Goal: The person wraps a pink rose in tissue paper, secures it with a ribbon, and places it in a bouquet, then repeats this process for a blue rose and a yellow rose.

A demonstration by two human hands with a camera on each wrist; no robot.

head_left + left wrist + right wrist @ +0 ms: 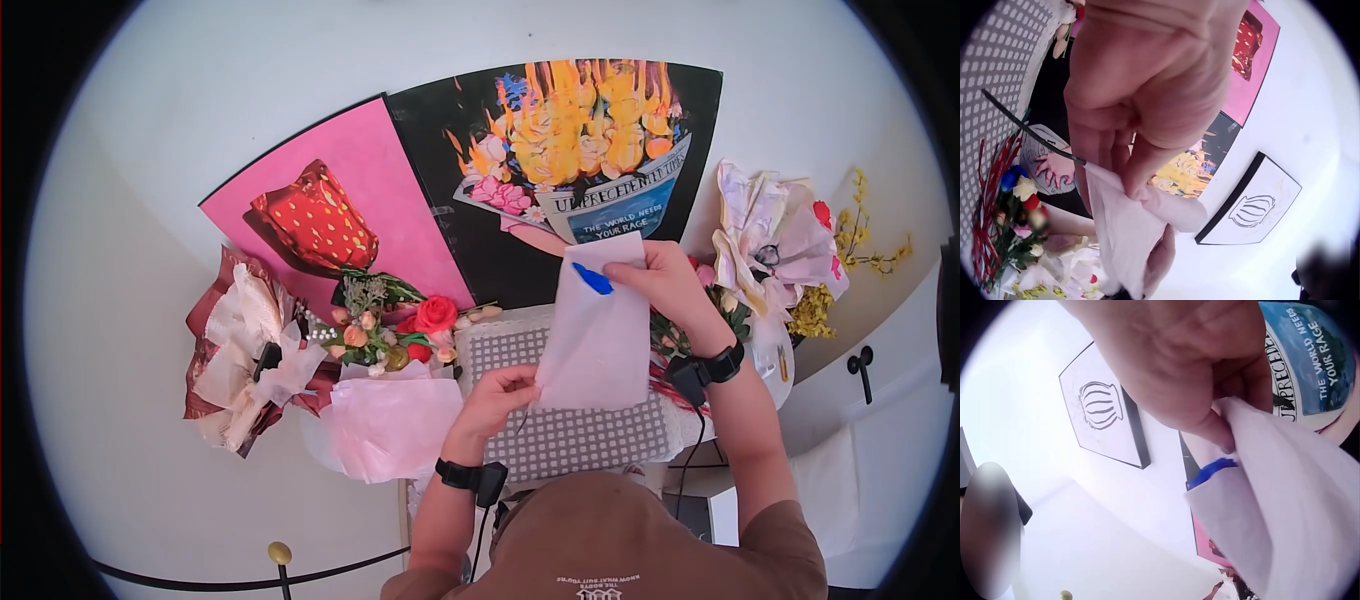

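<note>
A sheet of pale pinkish-white wrapping paper [600, 340] is held up in front of the person, folded round a flower whose blue petals [593, 279] show at its upper edge. My right hand [660, 278] pinches the top of the paper beside the petals. Lower down, my left hand [500, 397] grips the paper's bottom left corner, where the thin dark green stem [1032, 133] sticks out past the fingers. Most of the flower is hidden inside the paper.
Below lies a grey-and-white checked cloth [510, 440]. A stack of pale pink paper [395, 425] sits at the left, near artificial flowers [435, 315] and a wrapped bouquet [245, 350]. Another wrapped bouquet [765, 240] stands right. Two painted panels [425, 230] lean behind.
</note>
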